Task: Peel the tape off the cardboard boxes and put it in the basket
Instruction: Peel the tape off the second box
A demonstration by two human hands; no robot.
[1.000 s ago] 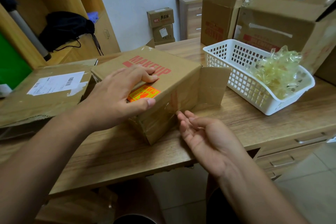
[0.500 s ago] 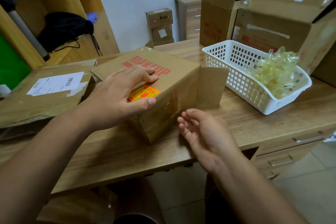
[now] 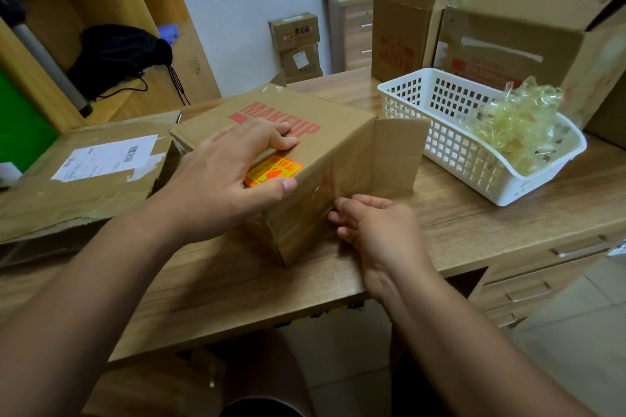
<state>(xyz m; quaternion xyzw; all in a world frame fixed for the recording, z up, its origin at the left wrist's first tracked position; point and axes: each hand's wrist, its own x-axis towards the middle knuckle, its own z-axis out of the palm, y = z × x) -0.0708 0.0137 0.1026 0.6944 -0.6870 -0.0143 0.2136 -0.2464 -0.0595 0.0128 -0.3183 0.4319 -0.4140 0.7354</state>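
A brown cardboard box [image 3: 338, 145] printed MAKEUP sits on the wooden desk [image 3: 474, 223], one side flap [image 3: 396, 152] standing open. My left hand [image 3: 223, 176] lies flat on its top, thumb beside an orange sticker [image 3: 271, 171]. Clear tape [image 3: 325, 186] shines on the box's near side. My right hand [image 3: 376, 227] is palm down, its bent fingertips touching that taped side; no tape is lifted. To the right stands a white basket [image 3: 450, 145] holding a wad of crumpled clear tape [image 3: 515, 125].
A flattened box with a shipping label [image 3: 84, 179] lies to the left. Large cardboard boxes [image 3: 525, 27] and a tall one [image 3: 403, 20] stand behind the basket. A shelf with a black bag [image 3: 118, 57] is at the back left. Drawers [image 3: 559, 254] sit under the desk's right end.
My right hand turned from palm up to palm down and moved up against the box's taped side. The left hand stayed on the box top.
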